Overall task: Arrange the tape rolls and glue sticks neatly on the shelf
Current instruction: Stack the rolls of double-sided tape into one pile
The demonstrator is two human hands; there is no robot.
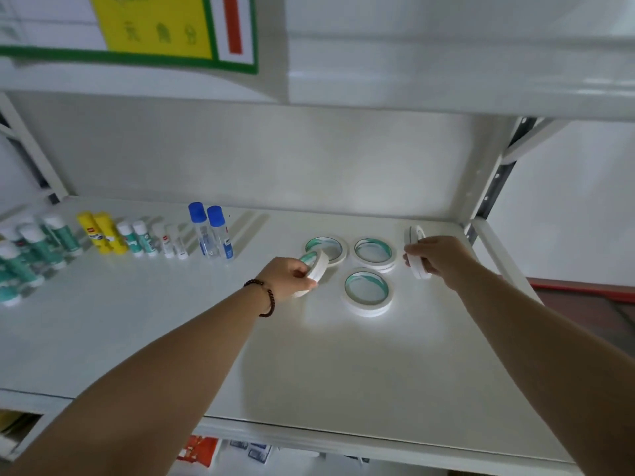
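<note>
Both arms reach over a white shelf (171,338). The left hand (287,278), with a dark bead bracelet (266,298) on its wrist, has its fingers curled round a tilted tape roll (314,267), whose upper edge overlaps the rear left flat roll (326,249). The right hand (438,257) pinches an upright tape roll (417,266) between thumb and curled fingers, and another upright roll (415,234) stands just behind it near the shelf's right edge. Two more rolls lie flat between the hands: the rear right flat roll (374,253) and, nearer the person, the front flat roll (367,292). To the left, well apart from the tape, glue sticks stand upright in a row: two blue-capped bottles (211,231), small white sticks (170,243), two yellow sticks (101,235) and green-and-white sticks (37,249) at the far left. A yellow and green poster (154,29) hangs above the shelf
</note>
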